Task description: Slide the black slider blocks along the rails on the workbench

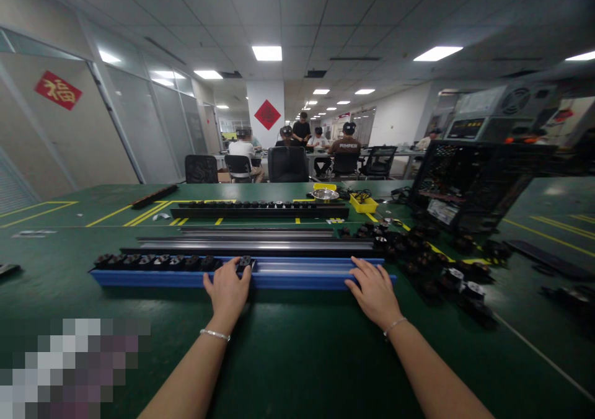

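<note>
A long blue channel-shaped rail (297, 281) lies across the green table in front of me. Several small black parts (160, 261) with metallic tops sit in a row along its left half. My left hand (229, 292) is over the middle of the rail, thumb and index finger closed about one black part (245, 261) in the channel. Its other fingers are partly hidden or lie at the rail's front wall. Near the right end, my right hand (373, 292) grips the blue rail, thumb at the front wall and fingers over the channel.
Behind lie black rails (260, 243) and a farther rail (260, 212) filled with parts. Loose black parts (437, 255) are heaped at the right. A yellow bin (363, 203), a metal bowl (325, 194) and an open computer case (458, 186) stand farther back. People sit beyond.
</note>
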Motion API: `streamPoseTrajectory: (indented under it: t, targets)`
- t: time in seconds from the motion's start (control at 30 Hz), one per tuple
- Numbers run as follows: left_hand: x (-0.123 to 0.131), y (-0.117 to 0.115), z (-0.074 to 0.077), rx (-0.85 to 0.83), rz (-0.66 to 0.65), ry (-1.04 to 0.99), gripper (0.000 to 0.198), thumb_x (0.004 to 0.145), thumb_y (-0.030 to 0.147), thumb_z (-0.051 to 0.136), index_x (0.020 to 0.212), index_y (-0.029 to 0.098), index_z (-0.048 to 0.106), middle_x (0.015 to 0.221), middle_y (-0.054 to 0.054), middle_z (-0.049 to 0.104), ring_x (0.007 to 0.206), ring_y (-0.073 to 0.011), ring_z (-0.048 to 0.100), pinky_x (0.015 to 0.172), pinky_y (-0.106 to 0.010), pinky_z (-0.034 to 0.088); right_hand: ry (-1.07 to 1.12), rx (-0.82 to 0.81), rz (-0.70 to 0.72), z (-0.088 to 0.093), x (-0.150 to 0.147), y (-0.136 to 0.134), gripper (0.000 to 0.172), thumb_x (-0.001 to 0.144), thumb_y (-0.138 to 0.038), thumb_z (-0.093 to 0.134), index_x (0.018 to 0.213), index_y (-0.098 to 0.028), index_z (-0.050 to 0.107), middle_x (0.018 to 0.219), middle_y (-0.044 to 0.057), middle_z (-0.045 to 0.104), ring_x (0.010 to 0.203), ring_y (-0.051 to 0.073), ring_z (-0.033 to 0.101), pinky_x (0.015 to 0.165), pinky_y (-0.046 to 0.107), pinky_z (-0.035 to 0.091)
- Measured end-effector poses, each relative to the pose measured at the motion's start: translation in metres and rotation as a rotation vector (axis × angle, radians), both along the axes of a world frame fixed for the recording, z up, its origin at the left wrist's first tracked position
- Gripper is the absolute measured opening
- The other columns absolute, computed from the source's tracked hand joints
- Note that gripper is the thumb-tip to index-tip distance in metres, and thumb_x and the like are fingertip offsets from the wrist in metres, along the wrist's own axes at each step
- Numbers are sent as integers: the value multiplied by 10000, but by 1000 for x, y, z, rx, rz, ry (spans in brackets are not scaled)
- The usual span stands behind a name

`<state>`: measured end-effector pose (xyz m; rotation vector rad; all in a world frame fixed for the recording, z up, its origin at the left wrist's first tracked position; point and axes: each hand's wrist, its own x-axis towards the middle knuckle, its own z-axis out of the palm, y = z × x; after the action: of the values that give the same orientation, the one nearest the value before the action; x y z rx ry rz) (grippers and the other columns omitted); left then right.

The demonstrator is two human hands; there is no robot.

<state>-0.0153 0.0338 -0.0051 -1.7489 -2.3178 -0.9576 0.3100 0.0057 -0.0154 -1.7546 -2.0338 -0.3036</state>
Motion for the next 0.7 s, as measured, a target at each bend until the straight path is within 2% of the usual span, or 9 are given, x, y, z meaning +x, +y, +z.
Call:
streamPoseTrajectory:
  t: [0.7]
  targets:
    - [-3, 4, -6, 3, -39, -5, 375, 813, 481, 485, 1084, 273, 639, 1027, -88, 666, 1072, -256, 526, 1031, -597, 152, -9, 31, 5, -2, 0, 1, 301, 878, -420, 382, 955, -240, 610, 1329, 50, 509, 1219, 223, 431, 1036, 482, 245]
